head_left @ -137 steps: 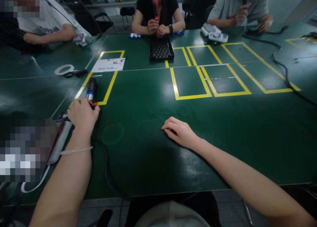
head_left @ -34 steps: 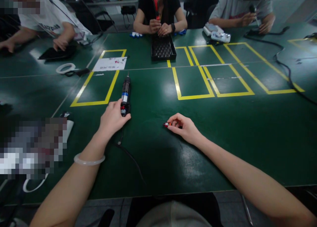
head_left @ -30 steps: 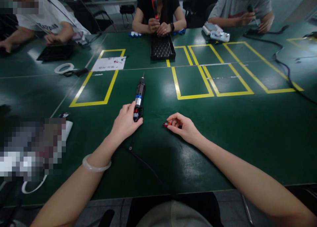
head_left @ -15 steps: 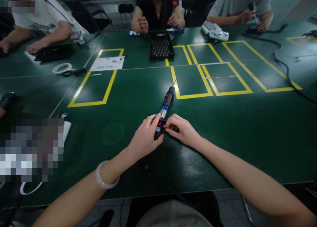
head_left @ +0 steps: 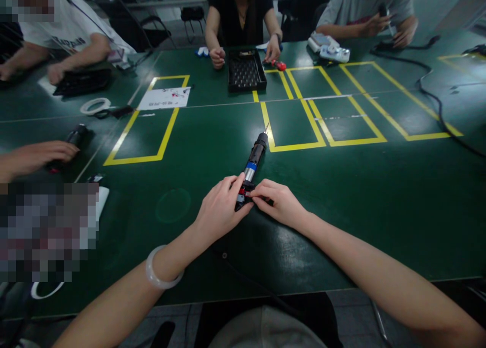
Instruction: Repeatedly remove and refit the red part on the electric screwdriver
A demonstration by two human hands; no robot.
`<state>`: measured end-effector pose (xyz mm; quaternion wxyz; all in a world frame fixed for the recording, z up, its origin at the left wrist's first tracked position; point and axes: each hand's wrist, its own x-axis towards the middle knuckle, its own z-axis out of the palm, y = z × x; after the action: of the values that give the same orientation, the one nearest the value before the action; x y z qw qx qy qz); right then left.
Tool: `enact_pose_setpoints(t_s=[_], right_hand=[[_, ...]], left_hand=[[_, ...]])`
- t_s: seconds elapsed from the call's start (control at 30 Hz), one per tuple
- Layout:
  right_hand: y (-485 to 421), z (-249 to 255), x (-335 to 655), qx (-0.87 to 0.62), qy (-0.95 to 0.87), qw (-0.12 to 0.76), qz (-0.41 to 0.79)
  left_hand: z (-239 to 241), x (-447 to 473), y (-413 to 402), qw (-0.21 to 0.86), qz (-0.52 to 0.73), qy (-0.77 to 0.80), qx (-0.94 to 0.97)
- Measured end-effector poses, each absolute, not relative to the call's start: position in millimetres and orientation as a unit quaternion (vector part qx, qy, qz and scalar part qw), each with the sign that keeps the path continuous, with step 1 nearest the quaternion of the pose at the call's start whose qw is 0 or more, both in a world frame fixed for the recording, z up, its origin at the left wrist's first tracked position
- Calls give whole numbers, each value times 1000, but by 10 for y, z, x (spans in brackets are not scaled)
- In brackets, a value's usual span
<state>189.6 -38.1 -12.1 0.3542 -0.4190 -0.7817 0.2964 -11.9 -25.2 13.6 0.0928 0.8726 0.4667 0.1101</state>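
Screwdriver [head_left: 253, 158], a corded electric one, lies on the green table [head_left: 379, 196]. Its bit is at the left edge of the nearest yellow outline [head_left: 296, 146], and its body slants back from there toward the person. The left hand [head_left: 220, 211] wraps the rear end in a closed grip. The right hand [head_left: 281, 203] pinches its fingertips onto that same end. The tool looks rigid, weighty and smooth, so it is probably best held round the barrel, minding the cord [head_left: 243, 277].

Our left hand [head_left: 222, 211] grips the rear end of the electric screwdriver [head_left: 253, 160], which lies on the green table [head_left: 360, 196] with its tip toward 1 o'clock. Our right hand [head_left: 279, 206] pinches the same end from 3 o'clock. We see a black tray [head_left: 246, 72] at 12 o'clock and a co-worker's hand [head_left: 45, 153] at 9 o'clock.
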Motion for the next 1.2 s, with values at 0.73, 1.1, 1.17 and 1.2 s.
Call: enact_pose_setpoints(t_s=[0.73, 1.1, 1.17, 1.2], right_hand=[[-361, -114, 1943, -408, -784, 328, 334], [-359, -126, 1952, -407, -785, 329, 332], [-360, -130, 1949, -405, -786, 330, 331], [-360, -130, 1948, -404, -786, 331, 330]], left_hand=[[179, -485, 173, -66, 10, 555, 829], [187, -1427, 800, -75, -12, 696, 714], [192, -1570, 843, -88, -12, 712, 697], [192, -1632, 858, -93, -9, 721, 687]])
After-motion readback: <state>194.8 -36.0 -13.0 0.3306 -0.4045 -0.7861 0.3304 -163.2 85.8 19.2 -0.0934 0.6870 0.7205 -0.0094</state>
